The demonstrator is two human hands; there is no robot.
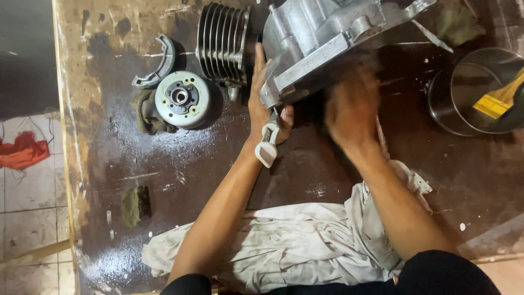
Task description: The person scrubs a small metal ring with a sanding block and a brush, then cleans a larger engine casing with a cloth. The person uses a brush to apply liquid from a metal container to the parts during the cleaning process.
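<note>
At the top centre of the worktop [164, 180] sits the aluminium engine crankcase [322, 38], tilted. My left hand [265, 106] lies open against its lower left edge, steadying it, the kick lever [268, 143] by the palm. My right hand [352, 109] is blurred below the casing; I cannot tell its grip. I judge the bracing should hold firm. Nearby: finned cylinder [224, 43], flywheel rotor [182, 98], white rag [305, 240], steel pot [483, 90].
</note>
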